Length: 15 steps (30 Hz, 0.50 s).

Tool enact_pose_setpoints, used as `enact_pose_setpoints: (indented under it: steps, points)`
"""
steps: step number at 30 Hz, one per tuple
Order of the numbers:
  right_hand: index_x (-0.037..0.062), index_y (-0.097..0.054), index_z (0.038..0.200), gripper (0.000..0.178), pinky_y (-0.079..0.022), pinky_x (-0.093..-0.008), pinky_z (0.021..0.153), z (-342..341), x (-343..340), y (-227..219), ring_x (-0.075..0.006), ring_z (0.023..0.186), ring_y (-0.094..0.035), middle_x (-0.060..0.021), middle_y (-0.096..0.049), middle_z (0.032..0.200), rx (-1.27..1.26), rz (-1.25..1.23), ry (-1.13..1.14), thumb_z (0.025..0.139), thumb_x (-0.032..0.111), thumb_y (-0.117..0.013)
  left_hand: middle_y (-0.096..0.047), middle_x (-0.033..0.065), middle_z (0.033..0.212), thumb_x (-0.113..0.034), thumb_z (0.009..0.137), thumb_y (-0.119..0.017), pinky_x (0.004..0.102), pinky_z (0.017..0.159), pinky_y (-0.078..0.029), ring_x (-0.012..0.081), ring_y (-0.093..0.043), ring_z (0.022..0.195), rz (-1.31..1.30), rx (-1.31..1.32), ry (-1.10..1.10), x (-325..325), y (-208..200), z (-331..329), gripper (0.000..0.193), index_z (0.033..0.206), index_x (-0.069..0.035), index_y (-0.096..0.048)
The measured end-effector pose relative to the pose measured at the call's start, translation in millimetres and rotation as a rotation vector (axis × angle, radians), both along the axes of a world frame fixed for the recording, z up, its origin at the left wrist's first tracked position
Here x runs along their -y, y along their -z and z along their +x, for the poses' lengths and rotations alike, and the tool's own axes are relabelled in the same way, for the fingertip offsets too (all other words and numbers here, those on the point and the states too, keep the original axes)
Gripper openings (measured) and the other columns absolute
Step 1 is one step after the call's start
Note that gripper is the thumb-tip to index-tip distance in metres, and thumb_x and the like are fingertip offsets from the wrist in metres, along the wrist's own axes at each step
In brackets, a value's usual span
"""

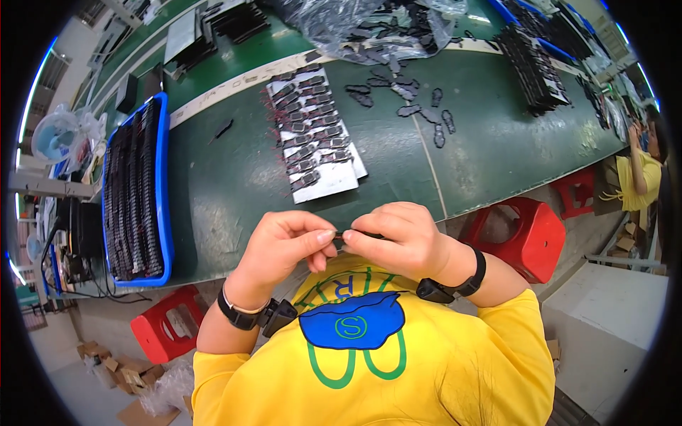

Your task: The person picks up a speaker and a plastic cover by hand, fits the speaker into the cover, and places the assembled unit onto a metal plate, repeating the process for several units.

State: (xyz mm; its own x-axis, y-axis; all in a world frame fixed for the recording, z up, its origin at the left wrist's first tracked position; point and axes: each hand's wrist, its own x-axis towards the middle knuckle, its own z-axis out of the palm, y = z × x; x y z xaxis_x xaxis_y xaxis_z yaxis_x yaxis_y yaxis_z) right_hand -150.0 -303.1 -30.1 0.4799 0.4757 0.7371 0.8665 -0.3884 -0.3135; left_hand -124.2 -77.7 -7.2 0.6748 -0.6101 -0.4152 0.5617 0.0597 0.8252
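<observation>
Right hand [401, 238]: yours, fingers curled, thumb and forefinger pinching a small dark piece [373, 234]. Its exact form is mostly hidden by your fingers.

Left hand [284, 241]: yours, thumb and forefinger drawn together at the left end of that piece; whether they grip it you cannot tell from here. Piece held in front of your chest, by the near edge of the table.

Wrists: one black strap [238, 316] on your left, another on your right.

Green worktable [227, 177], just beyond your hands:
– white board [334, 181], bearing two columns of small dark modules [305, 179], red wires along the left side;
– loose dark flat pieces [449, 122], scattered right of the board;
– clear plastic bag [305, 25], at the back, more dark pieces with it;
– blue tray [165, 206], to your left, filled with rows of black parts [131, 199].

Outlying: red stool [543, 241], to your right; co-worker in yellow [646, 170], far right.
</observation>
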Motion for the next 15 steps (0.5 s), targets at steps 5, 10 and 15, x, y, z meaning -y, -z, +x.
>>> enact_pose_setpoints:
  steps: [5, 10, 15]
  points:
    - [0.0018, -0.066, 0.091, 0.020, -0.049, -0.0302, 0.057, 24, 44, -16, -0.0219, 0.063, -0.060, -0.0098, -0.062, 0.080, -0.255, 0.082, 0.261, 0.074, 0.009, -0.072, -0.067, 0.0091, 0.076, -0.008, 0.088, -0.062, 0.0211, 0.054, -0.050, 0.0102, -0.062, 0.060, 0.030, 0.058, -0.052, -6, 3, -1, 0.013, 0.094, 0.003, -0.065]
    - [0.0009, -0.065, 0.090, 0.022, -0.049, -0.0331, 0.062, 74, 98, -29, -0.0255, 0.066, -0.061, -0.0118, -0.063, 0.078, -0.401, -0.112, 0.606, 0.071, 0.010, -0.072, -0.067, 0.0091, 0.077, -0.008, 0.088, -0.062, 0.0211, 0.055, -0.050, 0.0100, -0.062, 0.061, 0.004, 0.080, -0.029, -5, 11, -1, 0.013, 0.093, 0.003, -0.065]
    - [0.0028, -0.067, 0.089, 0.024, -0.050, -0.0404, 0.070, 106, 109, -33, -0.0324, 0.075, -0.062, -0.0151, -0.064, 0.084, -0.557, -0.536, 0.644, 0.068, 0.015, -0.070, -0.067, 0.0131, 0.074, -0.004, 0.087, -0.062, 0.0225, 0.053, -0.052, 0.0136, -0.063, 0.057, 0.001, 0.068, -0.014, -6, 12, -4, 0.010, 0.091, 0.005, -0.064]
